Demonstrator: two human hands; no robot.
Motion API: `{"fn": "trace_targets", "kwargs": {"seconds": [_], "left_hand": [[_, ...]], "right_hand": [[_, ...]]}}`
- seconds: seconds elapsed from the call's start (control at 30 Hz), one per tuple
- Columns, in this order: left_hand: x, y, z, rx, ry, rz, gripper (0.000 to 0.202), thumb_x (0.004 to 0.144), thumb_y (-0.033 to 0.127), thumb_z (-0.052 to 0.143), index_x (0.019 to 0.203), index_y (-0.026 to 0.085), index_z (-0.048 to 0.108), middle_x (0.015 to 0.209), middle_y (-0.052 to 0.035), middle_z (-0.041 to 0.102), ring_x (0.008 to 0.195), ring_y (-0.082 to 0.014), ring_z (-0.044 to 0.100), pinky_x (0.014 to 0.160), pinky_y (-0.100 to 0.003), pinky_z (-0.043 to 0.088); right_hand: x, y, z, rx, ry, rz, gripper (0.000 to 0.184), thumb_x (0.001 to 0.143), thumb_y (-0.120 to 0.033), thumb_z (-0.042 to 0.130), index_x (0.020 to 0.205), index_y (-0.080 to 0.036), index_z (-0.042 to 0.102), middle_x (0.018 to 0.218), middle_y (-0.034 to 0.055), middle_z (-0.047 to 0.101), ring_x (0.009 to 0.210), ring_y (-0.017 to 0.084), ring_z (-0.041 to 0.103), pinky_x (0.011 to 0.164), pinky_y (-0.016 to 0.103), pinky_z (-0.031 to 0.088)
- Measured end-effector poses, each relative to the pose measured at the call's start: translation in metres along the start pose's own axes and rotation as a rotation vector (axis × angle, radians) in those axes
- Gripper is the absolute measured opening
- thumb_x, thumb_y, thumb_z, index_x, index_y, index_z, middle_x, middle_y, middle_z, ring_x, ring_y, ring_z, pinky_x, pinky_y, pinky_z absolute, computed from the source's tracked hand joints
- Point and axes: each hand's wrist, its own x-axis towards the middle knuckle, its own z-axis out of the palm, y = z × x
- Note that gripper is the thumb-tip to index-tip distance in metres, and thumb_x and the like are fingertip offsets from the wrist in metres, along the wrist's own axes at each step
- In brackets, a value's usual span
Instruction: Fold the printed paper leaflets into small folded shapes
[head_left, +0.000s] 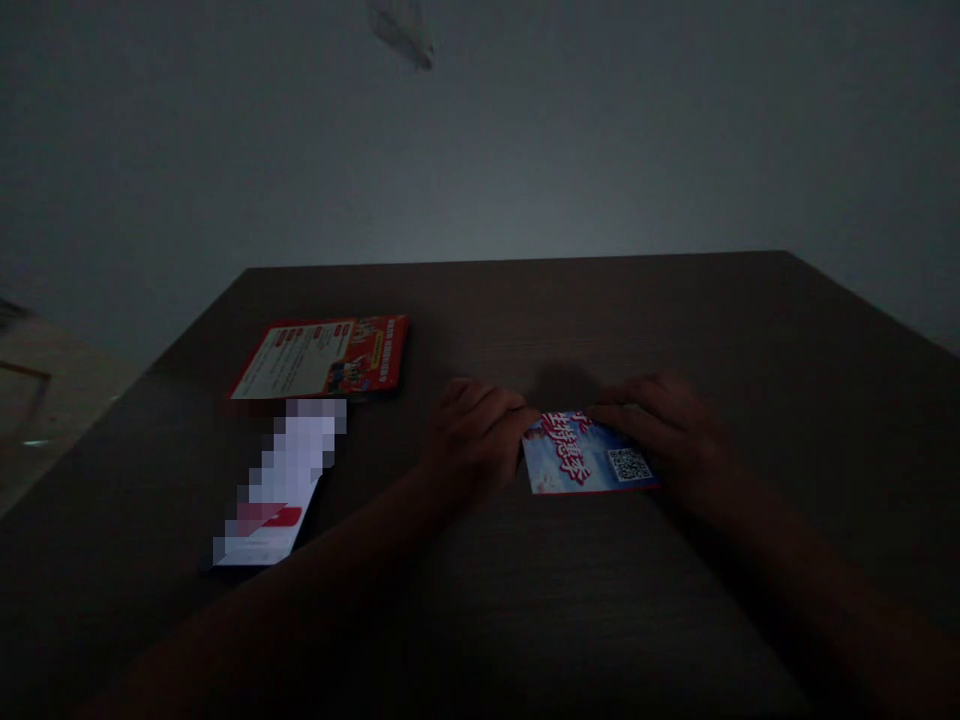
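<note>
Both hands hold a printed paper leaflet (555,470) just above the dark table, in the middle right of the head view. It is blue and white, with large red-edged characters and a QR code at its lower right. My left hand (480,430) is closed, pinching the leaflet's left edge between thumb and curled fingers. At the other side, my right hand (667,430) grips the right edge, its thumb along the top and fingers bent behind. Dim light hides the fingertips and the leaflet's far side.
A stack of red and white printed leaflets (322,360) lies at the left of the table (525,300). Nearer me is a lit phone (300,470), its screen partly blurred out. A pale wall (525,130) stands behind the table's far edge.
</note>
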Motion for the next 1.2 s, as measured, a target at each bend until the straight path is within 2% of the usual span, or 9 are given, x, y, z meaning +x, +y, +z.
{"fn": "trace_targets", "kwargs": {"seconds": [0.17,0.3,0.4,0.5,0.7,0.8,0.93,1.03,1.2], "left_hand": [[-0.004,-0.002,0.002,0.021,-0.113,0.071,0.018,0.089,0.022,0.049,0.093,0.022,0.067,0.089,-0.0044,0.066,0.085,-0.0189,0.053,0.077,-0.036,0.036],[-0.008,-0.003,0.004,0.0,-0.238,0.092,0.017,0.086,0.02,0.051,0.094,0.02,0.066,0.089,-0.0049,0.064,0.084,-0.0196,0.051,0.074,-0.035,0.035],[-0.009,-0.003,0.004,-0.026,-0.318,0.086,0.018,0.081,0.02,0.056,0.096,0.019,0.065,0.091,-0.0054,0.063,0.086,-0.0207,0.05,0.074,-0.035,0.035],[-0.009,-0.004,0.003,-0.064,-0.369,0.056,0.019,0.081,0.022,0.056,0.098,0.019,0.065,0.092,-0.0059,0.062,0.089,-0.0211,0.05,0.076,-0.035,0.035],[-0.007,-0.003,0.004,-0.132,-0.424,-0.048,0.021,0.089,0.027,0.048,0.094,0.018,0.066,0.089,-0.0059,0.062,0.089,-0.0206,0.052,0.078,-0.036,0.037],[-0.006,-0.002,0.006,-0.119,-0.44,-0.104,0.021,0.089,0.03,0.049,0.088,0.017,0.066,0.087,-0.0061,0.061,0.086,-0.0204,0.053,0.075,-0.035,0.037],[-0.004,-0.002,0.008,-0.104,-0.459,-0.178,0.023,0.088,0.033,0.05,0.078,0.016,0.061,0.083,-0.006,0.061,0.081,-0.02,0.053,0.073,-0.035,0.037],[-0.001,-0.002,0.009,-0.098,-0.5,-0.226,0.023,0.087,0.034,0.049,0.078,0.016,0.06,0.083,-0.006,0.062,0.08,-0.0205,0.054,0.071,-0.034,0.037],[0.004,0.001,0.007,-0.051,-0.563,-0.28,0.027,0.087,0.037,0.046,0.077,0.016,0.06,0.084,-0.0077,0.063,0.081,-0.0229,0.056,0.071,-0.036,0.038]], "right_hand": [[-0.003,0.005,0.01,-0.017,-0.152,-0.101,0.027,0.092,-0.017,0.044,0.109,-0.015,0.065,0.103,0.0132,0.066,0.089,0.025,0.056,0.076,0.041,0.044],[-0.003,0.006,0.014,-0.034,-0.235,-0.12,0.03,0.09,-0.013,0.042,0.108,-0.016,0.066,0.1,0.0115,0.066,0.087,0.025,0.057,0.076,0.041,0.045],[-0.002,0.008,0.016,0.012,-0.308,-0.113,0.029,0.086,-0.017,0.053,0.112,-0.017,0.065,0.101,0.0111,0.066,0.092,0.026,0.058,0.079,0.042,0.046],[-0.003,0.009,0.018,0.049,-0.333,-0.094,0.036,0.077,-0.021,0.063,0.113,-0.018,0.065,0.103,0.0113,0.065,0.094,0.028,0.059,0.081,0.043,0.046],[-0.003,0.007,0.023,0.131,-0.296,0.01,0.02,0.087,-0.022,0.054,0.099,-0.021,0.07,0.098,0.0075,0.066,0.089,0.021,0.06,0.081,0.038,0.046],[-0.003,0.007,0.025,0.178,-0.29,0.051,0.02,0.089,-0.025,0.051,0.093,-0.019,0.07,0.094,0.0077,0.066,0.086,0.02,0.06,0.078,0.035,0.046],[-0.002,0.008,0.027,0.211,-0.253,0.161,0.019,0.087,-0.028,0.054,0.096,-0.019,0.068,0.09,0.0076,0.067,0.084,0.021,0.061,0.074,0.034,0.047],[-0.001,0.006,0.027,0.195,-0.238,0.283,0.019,0.084,-0.031,0.056,0.094,-0.018,0.067,0.088,0.0075,0.068,0.082,0.022,0.063,0.071,0.034,0.048],[0.003,0.004,0.027,0.279,-0.289,0.388,0.023,0.085,-0.034,0.053,0.098,-0.02,0.067,0.091,0.0064,0.07,0.078,0.022,0.064,0.071,0.034,0.048]]}}
